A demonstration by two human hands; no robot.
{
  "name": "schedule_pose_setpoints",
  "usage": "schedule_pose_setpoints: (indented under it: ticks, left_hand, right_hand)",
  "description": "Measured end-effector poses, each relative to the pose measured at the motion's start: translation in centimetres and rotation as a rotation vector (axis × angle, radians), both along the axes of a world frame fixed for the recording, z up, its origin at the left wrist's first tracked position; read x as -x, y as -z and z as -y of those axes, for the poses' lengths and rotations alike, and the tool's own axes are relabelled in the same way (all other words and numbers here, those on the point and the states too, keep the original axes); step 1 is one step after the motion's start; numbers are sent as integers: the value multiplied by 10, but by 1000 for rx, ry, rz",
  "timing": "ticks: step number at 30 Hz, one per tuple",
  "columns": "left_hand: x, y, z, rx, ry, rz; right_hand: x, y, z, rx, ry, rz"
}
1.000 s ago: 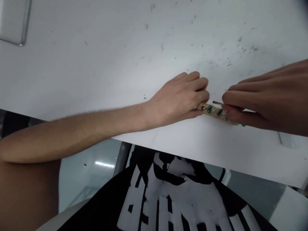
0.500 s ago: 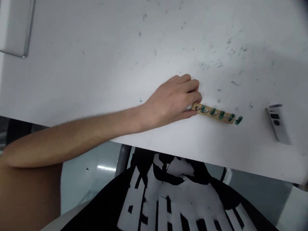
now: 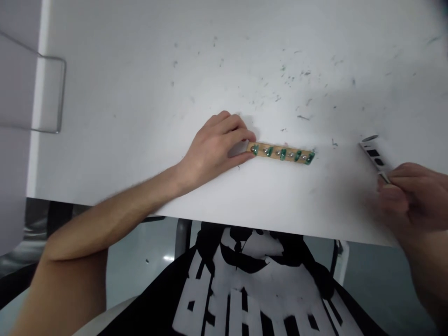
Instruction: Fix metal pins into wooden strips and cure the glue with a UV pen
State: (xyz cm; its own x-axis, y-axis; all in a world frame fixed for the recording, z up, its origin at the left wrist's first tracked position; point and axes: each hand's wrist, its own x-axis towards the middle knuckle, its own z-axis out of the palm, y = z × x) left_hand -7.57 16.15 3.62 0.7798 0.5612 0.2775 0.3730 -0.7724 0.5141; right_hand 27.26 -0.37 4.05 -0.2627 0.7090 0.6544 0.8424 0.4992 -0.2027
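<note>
My left hand (image 3: 220, 142) pinches the left end of a narrow wooden strip (image 3: 274, 154) between thumb and fingers, on or just above the white table. A row of glossy green pieces (image 3: 283, 154) and small shiny metal bits runs along the strip. At the right, my blurred right hand (image 3: 415, 193) has its fingers closed on a thin, pale, pointed piece (image 3: 384, 177), whose kind I cannot make out. Just beyond the fingertips lies a white device (image 3: 369, 148) with two dark squares, its lower end hidden by the hand.
Green flecks and scraps (image 3: 304, 73) are scattered over the white tabletop (image 3: 140, 93). A metal wire frame (image 3: 62, 98) sits at the left edge. The table's front edge runs just before my body, with a dark printed shirt (image 3: 245, 280) below.
My right hand has come into view from the right, over the lower end of the white device. The view has shifted, and the strip's green pieces now look flatter in my left hand.
</note>
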Motion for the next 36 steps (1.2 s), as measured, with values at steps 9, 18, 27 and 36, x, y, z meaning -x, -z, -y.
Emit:
schedule_pose_setpoints:
  ticks: [9,18,27,36]
  left_hand:
    - [4,-6,-6,6,-26,-37]
    - [7,-13,-8,12,5,-72]
    - [7,-18,-6,31,-10,-127]
    - [7,-14,-8,-11,7,-81]
  right_hand:
    - [24,-3,0,189,4,74]
    - [47,-20,-30,333,-27,148]
    - [55,-14,-35,304,-86,87]
    - [57,-13,-35,348,-61,155]
